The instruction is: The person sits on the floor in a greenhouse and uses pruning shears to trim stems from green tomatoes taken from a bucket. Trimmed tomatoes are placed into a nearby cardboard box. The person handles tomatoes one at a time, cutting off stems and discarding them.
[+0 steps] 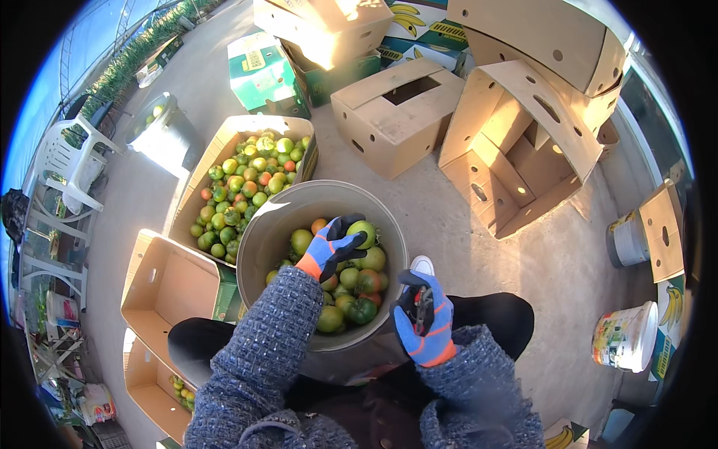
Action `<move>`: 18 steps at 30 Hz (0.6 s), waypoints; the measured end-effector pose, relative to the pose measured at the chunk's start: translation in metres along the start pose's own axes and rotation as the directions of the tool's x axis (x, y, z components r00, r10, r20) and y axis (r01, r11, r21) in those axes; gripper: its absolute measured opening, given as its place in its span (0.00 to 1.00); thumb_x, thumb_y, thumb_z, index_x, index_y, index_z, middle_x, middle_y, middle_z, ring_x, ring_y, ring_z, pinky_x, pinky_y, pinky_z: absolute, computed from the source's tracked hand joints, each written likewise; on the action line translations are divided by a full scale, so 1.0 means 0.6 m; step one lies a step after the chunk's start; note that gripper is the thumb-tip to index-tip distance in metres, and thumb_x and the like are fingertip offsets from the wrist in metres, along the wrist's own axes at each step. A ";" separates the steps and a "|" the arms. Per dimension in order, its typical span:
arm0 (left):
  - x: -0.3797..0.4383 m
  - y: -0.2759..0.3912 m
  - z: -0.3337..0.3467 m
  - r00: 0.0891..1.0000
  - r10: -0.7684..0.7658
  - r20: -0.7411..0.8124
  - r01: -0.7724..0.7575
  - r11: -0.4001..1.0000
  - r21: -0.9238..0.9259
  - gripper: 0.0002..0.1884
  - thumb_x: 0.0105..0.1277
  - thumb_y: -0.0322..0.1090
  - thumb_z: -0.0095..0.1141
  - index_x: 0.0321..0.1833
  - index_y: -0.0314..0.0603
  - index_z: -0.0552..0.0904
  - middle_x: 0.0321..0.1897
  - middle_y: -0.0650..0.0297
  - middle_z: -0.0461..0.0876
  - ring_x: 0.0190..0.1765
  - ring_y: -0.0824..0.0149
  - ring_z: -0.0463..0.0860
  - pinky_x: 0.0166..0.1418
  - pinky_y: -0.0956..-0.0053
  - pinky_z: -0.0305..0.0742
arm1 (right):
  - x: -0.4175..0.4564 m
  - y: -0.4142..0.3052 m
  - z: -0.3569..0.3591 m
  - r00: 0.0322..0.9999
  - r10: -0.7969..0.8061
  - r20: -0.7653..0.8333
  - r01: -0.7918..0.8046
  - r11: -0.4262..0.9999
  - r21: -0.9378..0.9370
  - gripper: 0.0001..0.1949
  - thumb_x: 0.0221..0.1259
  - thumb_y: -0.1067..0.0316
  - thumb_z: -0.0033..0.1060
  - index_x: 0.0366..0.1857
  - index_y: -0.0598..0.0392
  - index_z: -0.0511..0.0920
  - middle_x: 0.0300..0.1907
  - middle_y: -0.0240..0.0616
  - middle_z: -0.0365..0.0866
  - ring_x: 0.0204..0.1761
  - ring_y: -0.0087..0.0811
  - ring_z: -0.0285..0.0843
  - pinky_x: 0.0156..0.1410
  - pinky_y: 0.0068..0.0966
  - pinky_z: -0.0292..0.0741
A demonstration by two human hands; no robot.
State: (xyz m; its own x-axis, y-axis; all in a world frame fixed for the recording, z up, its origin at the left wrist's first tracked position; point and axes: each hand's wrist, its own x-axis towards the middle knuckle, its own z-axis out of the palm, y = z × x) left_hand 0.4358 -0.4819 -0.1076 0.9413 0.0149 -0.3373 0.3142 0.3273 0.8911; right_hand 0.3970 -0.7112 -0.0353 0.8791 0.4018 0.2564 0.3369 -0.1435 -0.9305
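My left hand (334,247), in a blue, black and orange work glove, holds a green tomato (362,234) over a large round tub (398,224). Green and partly red tomatoes (349,278) lie inside the tub below it. My right hand (423,320), gloved alike, is closed around small red-handled pruning snips (420,306) beside the tub's right rim. The blades of the snips are mostly hidden by the glove. Left of the tub, a cardboard box (185,224) holds many green and reddish tomatoes (241,188).
Open cardboard boxes (168,275) stand at the left, one with a few tomatoes. Brown boxes (398,118) and a large tipped box (521,151) stand ahead and right. A white bucket (625,337) is at the right, a pail of tomatoes (162,132) and a white plastic chair (70,151) at the left.
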 end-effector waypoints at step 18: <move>-0.224 0.064 0.015 0.946 0.214 0.245 -0.172 0.968 -0.181 0.43 0.65 0.54 0.56 0.75 0.35 0.54 0.66 0.48 0.69 0.67 0.57 0.71 0.61 0.67 0.74 | 0.017 -0.019 0.007 0.955 -0.048 0.292 0.252 0.646 -0.720 0.33 0.31 0.64 0.64 0.53 0.56 0.74 0.43 0.46 0.77 0.45 0.48 0.73 0.55 0.42 0.68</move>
State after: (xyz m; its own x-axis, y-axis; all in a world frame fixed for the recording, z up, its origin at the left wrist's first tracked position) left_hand 0.3226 -0.4797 -0.0254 0.9876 -0.1475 -0.0544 0.1201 0.4850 0.8662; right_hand 0.4008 -0.7015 -0.0231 0.7254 0.6545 0.2132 0.6824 -0.6429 -0.3479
